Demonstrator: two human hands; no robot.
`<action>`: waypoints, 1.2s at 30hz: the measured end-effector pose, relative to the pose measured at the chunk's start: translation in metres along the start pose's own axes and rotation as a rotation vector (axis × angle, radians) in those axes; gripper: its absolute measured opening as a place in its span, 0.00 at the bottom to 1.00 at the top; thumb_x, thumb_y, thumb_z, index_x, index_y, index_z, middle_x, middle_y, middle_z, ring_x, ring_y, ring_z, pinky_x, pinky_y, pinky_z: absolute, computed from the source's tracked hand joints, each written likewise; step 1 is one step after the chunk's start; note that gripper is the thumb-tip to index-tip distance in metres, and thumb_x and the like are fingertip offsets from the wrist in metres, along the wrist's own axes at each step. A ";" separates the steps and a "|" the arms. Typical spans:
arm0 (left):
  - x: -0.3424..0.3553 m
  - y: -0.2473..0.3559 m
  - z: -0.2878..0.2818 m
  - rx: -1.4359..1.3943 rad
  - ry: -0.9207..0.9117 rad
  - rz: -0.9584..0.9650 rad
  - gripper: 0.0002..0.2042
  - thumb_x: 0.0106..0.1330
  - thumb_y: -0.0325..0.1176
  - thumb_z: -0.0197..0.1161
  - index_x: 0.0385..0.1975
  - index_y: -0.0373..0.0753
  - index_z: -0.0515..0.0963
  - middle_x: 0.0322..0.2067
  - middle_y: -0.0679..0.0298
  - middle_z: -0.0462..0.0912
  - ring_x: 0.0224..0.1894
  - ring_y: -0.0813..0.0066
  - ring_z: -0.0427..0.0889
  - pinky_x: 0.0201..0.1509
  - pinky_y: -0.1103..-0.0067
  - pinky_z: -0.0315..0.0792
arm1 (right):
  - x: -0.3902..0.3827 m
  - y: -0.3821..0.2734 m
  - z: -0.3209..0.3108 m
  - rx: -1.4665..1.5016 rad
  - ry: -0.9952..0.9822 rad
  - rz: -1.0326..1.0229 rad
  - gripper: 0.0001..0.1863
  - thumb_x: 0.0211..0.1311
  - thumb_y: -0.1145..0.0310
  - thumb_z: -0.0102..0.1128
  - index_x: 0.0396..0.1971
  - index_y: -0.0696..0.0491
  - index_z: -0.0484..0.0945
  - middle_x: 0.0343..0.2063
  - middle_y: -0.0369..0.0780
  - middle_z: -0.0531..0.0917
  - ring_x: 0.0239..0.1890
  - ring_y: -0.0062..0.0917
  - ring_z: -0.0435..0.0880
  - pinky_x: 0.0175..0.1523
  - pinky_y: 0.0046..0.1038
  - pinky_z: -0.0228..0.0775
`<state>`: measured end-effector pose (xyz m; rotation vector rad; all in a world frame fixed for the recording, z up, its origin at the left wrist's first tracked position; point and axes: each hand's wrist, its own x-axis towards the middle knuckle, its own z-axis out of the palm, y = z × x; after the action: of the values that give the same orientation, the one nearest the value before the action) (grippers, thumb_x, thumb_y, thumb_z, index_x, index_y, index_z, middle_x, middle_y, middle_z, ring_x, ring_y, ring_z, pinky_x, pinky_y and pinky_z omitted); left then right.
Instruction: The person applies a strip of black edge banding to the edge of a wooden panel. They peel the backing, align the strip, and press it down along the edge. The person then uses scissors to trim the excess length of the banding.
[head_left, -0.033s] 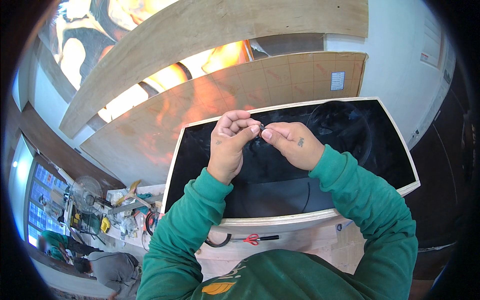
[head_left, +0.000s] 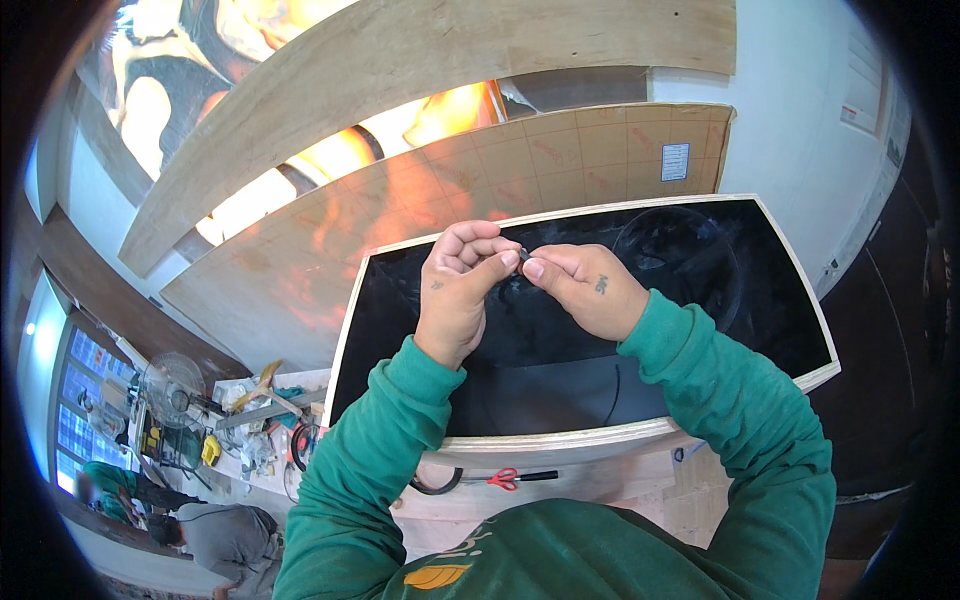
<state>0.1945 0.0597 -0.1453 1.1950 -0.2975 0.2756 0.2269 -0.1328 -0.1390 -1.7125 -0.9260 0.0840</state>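
Observation:
Over the middle of a black panel with pale wooden edges [head_left: 400, 300], both my hands meet at the fingertips. Thumb and finger of my left hand [head_left: 465, 285] pinch one side of a small dark piece [head_left: 524, 254], while its other fingers curl loosely. From the right, my right hand [head_left: 590, 288] pinches the same piece, its fingers folded under the thumb. The piece is mostly hidden, so I cannot tell its kind. A thin dark curved line [head_left: 742, 270] shows on the panel beyond my right hand, and a short black strip [head_left: 616, 395] lies by the near edge.
Below the panel are red-handled scissors [head_left: 503, 479] and a black ring-shaped coil [head_left: 437, 488]. A brown covered board [head_left: 590, 150] leans behind. At left stand a cluttered bench [head_left: 265, 440] and a fan [head_left: 172, 385]. Two people work at the lower left, one in grey [head_left: 225, 535].

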 end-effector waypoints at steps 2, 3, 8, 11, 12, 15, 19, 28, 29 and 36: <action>0.000 0.000 0.000 0.013 -0.003 0.008 0.16 0.63 0.16 0.62 0.50 0.33 0.72 0.40 0.57 0.85 0.44 0.73 0.85 0.51 0.80 0.79 | -0.001 -0.004 -0.001 -0.030 0.012 -0.005 0.18 0.76 0.59 0.51 0.30 0.58 0.76 0.20 0.32 0.68 0.26 0.16 0.63 0.33 0.24 0.62; 0.000 0.000 0.000 0.023 -0.002 0.012 0.16 0.63 0.16 0.62 0.50 0.33 0.72 0.40 0.57 0.85 0.44 0.73 0.85 0.51 0.80 0.79 | -0.001 -0.006 -0.002 -0.052 0.018 -0.008 0.18 0.75 0.59 0.52 0.29 0.58 0.76 0.19 0.33 0.67 0.26 0.17 0.63 0.33 0.25 0.62; 0.000 0.001 0.001 0.043 0.015 0.013 0.17 0.62 0.18 0.65 0.50 0.31 0.73 0.40 0.57 0.85 0.42 0.77 0.84 0.50 0.81 0.79 | 0.000 -0.008 -0.003 -0.140 0.036 -0.026 0.19 0.74 0.58 0.54 0.28 0.58 0.74 0.18 0.38 0.67 0.24 0.21 0.63 0.32 0.27 0.63; 0.000 0.001 0.001 0.052 0.013 0.016 0.17 0.62 0.18 0.66 0.49 0.31 0.73 0.40 0.57 0.85 0.42 0.77 0.84 0.51 0.81 0.79 | 0.001 -0.006 -0.004 -0.133 0.042 -0.045 0.19 0.73 0.57 0.54 0.28 0.58 0.74 0.17 0.38 0.68 0.23 0.22 0.63 0.32 0.28 0.63; -0.001 0.001 0.002 0.055 0.013 0.018 0.16 0.62 0.18 0.66 0.49 0.31 0.73 0.40 0.57 0.85 0.42 0.77 0.84 0.51 0.81 0.79 | 0.001 -0.006 -0.004 -0.131 0.042 -0.041 0.19 0.73 0.57 0.54 0.28 0.58 0.74 0.17 0.38 0.68 0.23 0.22 0.63 0.32 0.28 0.63; -0.001 0.001 0.002 0.056 0.001 0.028 0.16 0.63 0.16 0.64 0.49 0.32 0.73 0.40 0.56 0.85 0.44 0.74 0.84 0.51 0.80 0.79 | 0.001 -0.006 -0.004 -0.136 0.050 -0.038 0.19 0.73 0.58 0.54 0.27 0.58 0.74 0.17 0.38 0.67 0.23 0.22 0.63 0.31 0.28 0.63; -0.001 0.001 0.000 0.070 -0.001 0.029 0.16 0.63 0.16 0.63 0.50 0.32 0.72 0.40 0.57 0.85 0.44 0.73 0.85 0.52 0.80 0.79 | 0.001 -0.003 -0.005 -0.156 0.045 -0.044 0.18 0.73 0.59 0.55 0.28 0.58 0.75 0.18 0.37 0.67 0.23 0.21 0.64 0.31 0.27 0.63; -0.001 0.001 0.002 0.086 0.019 -0.012 0.16 0.61 0.19 0.67 0.48 0.31 0.73 0.40 0.57 0.85 0.42 0.76 0.84 0.51 0.80 0.79 | 0.001 -0.005 -0.006 -0.188 0.045 -0.069 0.16 0.72 0.60 0.55 0.32 0.59 0.77 0.19 0.40 0.72 0.24 0.24 0.67 0.33 0.28 0.66; -0.001 0.002 0.002 0.093 0.017 -0.020 0.16 0.62 0.18 0.66 0.49 0.31 0.73 0.40 0.57 0.85 0.43 0.76 0.84 0.51 0.80 0.79 | 0.001 -0.006 -0.006 -0.201 0.048 -0.086 0.16 0.72 0.60 0.55 0.32 0.59 0.77 0.20 0.41 0.73 0.24 0.25 0.67 0.34 0.29 0.66; 0.003 0.000 0.002 0.108 0.004 -0.066 0.15 0.62 0.18 0.65 0.49 0.30 0.73 0.39 0.59 0.84 0.42 0.77 0.83 0.51 0.80 0.79 | 0.002 -0.003 -0.012 -0.295 0.055 -0.148 0.15 0.69 0.60 0.56 0.33 0.59 0.79 0.26 0.50 0.80 0.31 0.45 0.79 0.39 0.38 0.70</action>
<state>0.1977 0.0581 -0.1437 1.3079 -0.2420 0.2387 0.2322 -0.1404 -0.1310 -1.8985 -1.0614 -0.2061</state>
